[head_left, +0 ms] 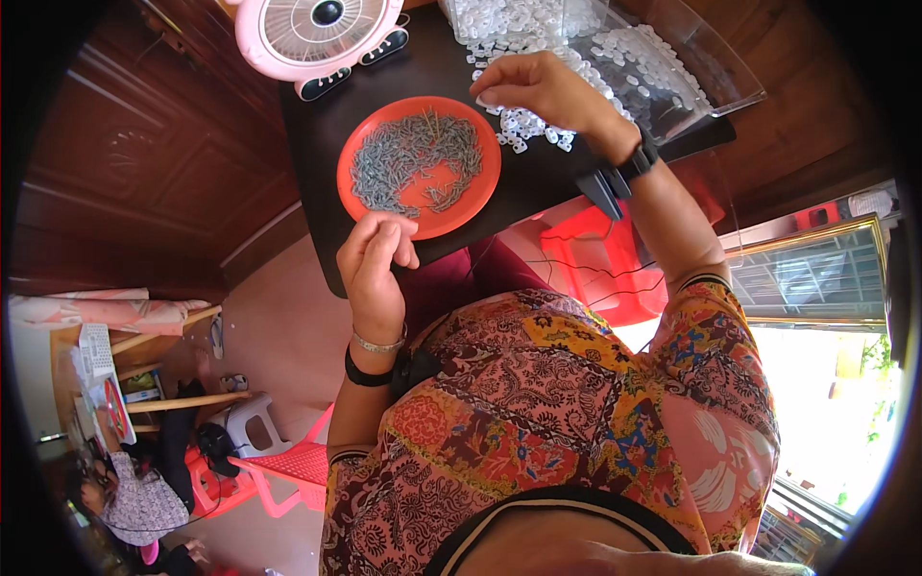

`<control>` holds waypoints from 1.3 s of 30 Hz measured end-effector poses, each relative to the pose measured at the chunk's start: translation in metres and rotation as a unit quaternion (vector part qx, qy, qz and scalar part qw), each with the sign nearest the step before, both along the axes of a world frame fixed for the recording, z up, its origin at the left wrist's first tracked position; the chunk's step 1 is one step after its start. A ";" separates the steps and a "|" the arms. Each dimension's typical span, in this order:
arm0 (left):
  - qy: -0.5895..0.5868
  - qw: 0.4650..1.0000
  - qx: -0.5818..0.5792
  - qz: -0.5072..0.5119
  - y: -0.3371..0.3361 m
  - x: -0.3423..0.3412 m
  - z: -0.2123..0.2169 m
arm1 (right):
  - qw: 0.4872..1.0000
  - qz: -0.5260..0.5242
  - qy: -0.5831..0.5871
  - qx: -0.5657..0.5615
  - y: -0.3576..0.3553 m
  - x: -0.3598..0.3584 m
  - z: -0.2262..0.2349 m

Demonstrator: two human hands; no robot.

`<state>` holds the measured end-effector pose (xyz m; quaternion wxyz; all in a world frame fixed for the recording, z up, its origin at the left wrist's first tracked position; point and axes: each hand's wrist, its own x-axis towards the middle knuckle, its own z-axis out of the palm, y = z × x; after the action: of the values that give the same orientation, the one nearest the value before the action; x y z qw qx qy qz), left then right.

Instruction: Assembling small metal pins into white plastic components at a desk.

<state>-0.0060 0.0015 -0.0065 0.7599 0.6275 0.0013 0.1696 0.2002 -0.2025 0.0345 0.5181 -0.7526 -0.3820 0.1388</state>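
An orange-red round plate (475, 199) holds a heap of small grey nails (408, 154). Beside the plate's near rim is my left hand (376, 254), thumb and fingertips pressed together; what they hold, if anything, is too small to make out. Over a pile of small white plastic clips (523, 127) at the right of the plate, my right hand (543, 88) is closed in a pinch. A bit of white shows by its fingertips, but I cannot tell whether it is gripped or lies behind.
The dark table (317, 154) carries a pink fan (327, 14) at far left. A clear plastic tray (735, 91) with more clips stands at far right. A red plastic stool (600, 259) is beyond the table's near edge. Another person (144, 499) is at lower left.
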 end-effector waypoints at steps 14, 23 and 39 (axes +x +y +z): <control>0.052 0.989 0.103 -0.097 -0.011 0.002 0.003 | 0.980 0.079 0.111 0.144 0.036 -0.115 -0.020; 0.053 0.990 -0.004 -0.127 -0.005 -0.005 -0.006 | 0.984 0.093 0.021 0.147 0.034 -0.129 -0.019; 0.049 0.998 -0.046 -0.009 0.010 -0.012 -0.013 | 0.901 0.076 -0.398 -0.153 0.071 -0.050 -0.014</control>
<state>-0.0184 0.0119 -0.0196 0.7887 0.5993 0.0408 0.1312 0.1505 -0.1318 0.0208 0.1894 -0.7836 -0.5867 -0.0762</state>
